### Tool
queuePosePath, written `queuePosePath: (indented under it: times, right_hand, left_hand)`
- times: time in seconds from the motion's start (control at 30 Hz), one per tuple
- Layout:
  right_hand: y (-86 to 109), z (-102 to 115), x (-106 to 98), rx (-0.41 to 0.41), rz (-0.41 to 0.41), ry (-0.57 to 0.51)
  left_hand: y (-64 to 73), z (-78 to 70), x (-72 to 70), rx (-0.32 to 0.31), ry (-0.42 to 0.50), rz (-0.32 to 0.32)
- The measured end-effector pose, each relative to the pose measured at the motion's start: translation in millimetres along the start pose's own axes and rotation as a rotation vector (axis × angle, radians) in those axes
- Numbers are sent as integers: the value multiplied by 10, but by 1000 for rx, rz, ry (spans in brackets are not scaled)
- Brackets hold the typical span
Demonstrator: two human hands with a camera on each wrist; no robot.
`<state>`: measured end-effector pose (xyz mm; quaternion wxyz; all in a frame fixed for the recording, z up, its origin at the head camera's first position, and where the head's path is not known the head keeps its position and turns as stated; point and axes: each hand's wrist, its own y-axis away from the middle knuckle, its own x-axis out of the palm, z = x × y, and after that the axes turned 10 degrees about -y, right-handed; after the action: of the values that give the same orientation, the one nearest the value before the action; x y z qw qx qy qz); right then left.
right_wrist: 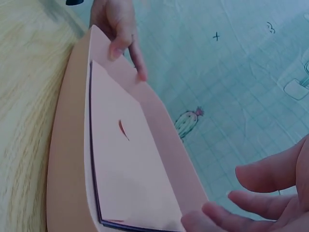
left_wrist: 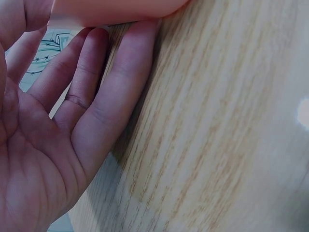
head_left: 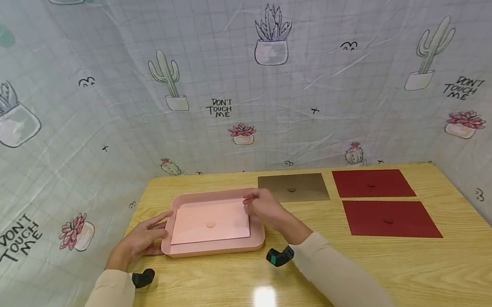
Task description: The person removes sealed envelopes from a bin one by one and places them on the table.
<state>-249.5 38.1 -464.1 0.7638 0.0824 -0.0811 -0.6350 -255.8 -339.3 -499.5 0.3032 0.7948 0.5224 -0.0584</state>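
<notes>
A shallow pink tray (head_left: pixel 215 250) stands on the table, with a pale pink envelope (head_left: pixel 209 215) lying flat in it. Dark edges show under that envelope in the right wrist view. At the tray's left end my left hand (head_left: pixel 140 238) grips the wall, thumb inside it and fingers outside and low along the table, as the left wrist view (left_wrist: pixel 72 111) shows. My right hand (head_left: pixel 266 209) is over the tray's right end, beside the envelope's far corner. Its fingers are loosely bent, and in the right wrist view the thumb (right_wrist: pixel 265 174) stands apart from the fingertips with nothing between.
A brown envelope (head_left: pixel 295 193) lies right of the tray at the back. Two dark red envelopes, a far one (head_left: pixel 372 179) and a near one (head_left: pixel 389 216), lie further right. A patterned curtain (head_left: pixel 237 74) walls in the wooden table (head_left: pixel 216 296). Black wrist devices show at both sleeves.
</notes>
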Motion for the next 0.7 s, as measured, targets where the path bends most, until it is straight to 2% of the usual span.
queuePosePath:
  times: [0.17,0.43,0.7]
  right_hand:
    - [-2,-9,80,26,-22,14]
    - [-7,-59,187,99,-7,-157]
    - [37,5,142,86,-10,-180]
  left_hand:
    - [-3,-4,3,-3,-1,3]
    - [18,2,5,-21,-10,-10]
    - [17,-38,12,-1,10,6]
